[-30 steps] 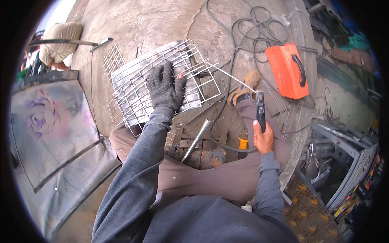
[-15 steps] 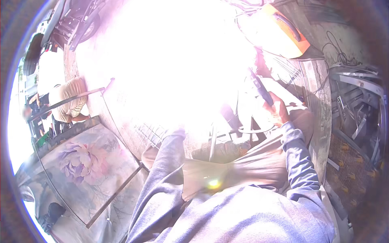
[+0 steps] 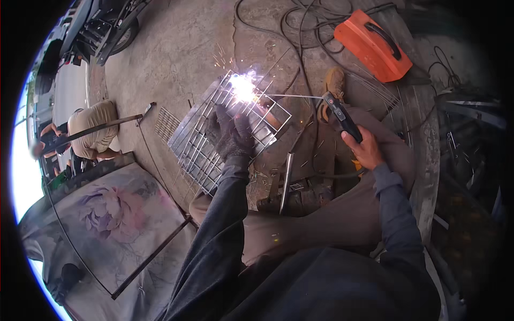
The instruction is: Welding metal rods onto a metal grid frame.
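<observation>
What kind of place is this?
Likely a welding workshop or yard: a bright arc sparks at a wire grid, the right hand holds a rod holder, and cables lie on concrete.

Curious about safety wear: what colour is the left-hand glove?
The glove is dark grey, clearest in the head view.

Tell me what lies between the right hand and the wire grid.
In the head view: the black electrode holder, gripped in the right hand, then a thin welding rod extending toward the wire grid; white glare hides its tip.
</observation>
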Available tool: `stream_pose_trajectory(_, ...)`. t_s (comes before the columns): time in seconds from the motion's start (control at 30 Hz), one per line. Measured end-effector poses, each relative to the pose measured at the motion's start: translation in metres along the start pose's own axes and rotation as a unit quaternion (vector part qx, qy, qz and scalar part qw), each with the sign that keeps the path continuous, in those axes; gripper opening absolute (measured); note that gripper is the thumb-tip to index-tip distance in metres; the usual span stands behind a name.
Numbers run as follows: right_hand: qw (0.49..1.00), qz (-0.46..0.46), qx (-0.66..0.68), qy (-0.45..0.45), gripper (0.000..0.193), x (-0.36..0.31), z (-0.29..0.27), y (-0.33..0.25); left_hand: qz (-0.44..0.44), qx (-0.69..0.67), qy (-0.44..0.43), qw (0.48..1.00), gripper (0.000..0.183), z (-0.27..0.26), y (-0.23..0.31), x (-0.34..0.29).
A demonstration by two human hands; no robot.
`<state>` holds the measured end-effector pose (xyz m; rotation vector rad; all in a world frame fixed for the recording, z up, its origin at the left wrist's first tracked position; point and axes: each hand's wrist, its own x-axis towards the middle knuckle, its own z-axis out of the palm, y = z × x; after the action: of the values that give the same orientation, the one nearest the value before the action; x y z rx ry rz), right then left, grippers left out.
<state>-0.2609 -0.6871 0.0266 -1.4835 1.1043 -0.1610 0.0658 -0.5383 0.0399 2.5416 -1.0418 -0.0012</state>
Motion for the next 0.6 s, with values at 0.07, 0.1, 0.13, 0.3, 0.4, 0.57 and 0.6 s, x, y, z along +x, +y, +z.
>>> stream_pose_trajectory(0.07,1.0,-0.012,0.0,0.003,0.045,-0.002,-0.002,-0.004,-0.002,0.004,-0.015,1.0,0.064,0.004,-0.002,0.001)
stream_pose_trajectory(0.1,1.0,-0.023,0.0,0.007,0.045,-0.003,-0.003,-0.006,0.004,0.029,0.008,1.0,0.064,0.012,-0.008,-0.003)
stream_pose_trajectory(0.13,1.0,-0.024,-0.001,0.006,0.045,-0.004,-0.004,-0.007,0.011,0.053,0.031,0.998,0.064,0.012,-0.005,-0.003)
stream_pose_trajectory(0.3,0.997,-0.07,0.022,0.038,0.042,-0.003,-0.004,-0.01,-0.001,-0.085,-0.022,0.996,0.059,0.001,0.007,0.003)
stream_pose_trajectory(0.4,0.982,0.122,0.099,0.101,0.037,-0.003,-0.004,0.0,-0.008,0.028,0.013,1.0,0.062,0.015,-0.01,-0.001)
stream_pose_trajectory(0.57,0.956,0.124,0.164,0.209,0.038,-0.022,-0.001,-0.007,-0.02,0.052,0.023,0.998,0.063,0.01,-0.012,0.001)
stream_pose_trajectory(0.6,0.944,0.096,0.169,0.266,0.04,-0.025,0.001,-0.016,-0.014,0.055,0.018,0.998,0.062,0.01,-0.014,0.001)
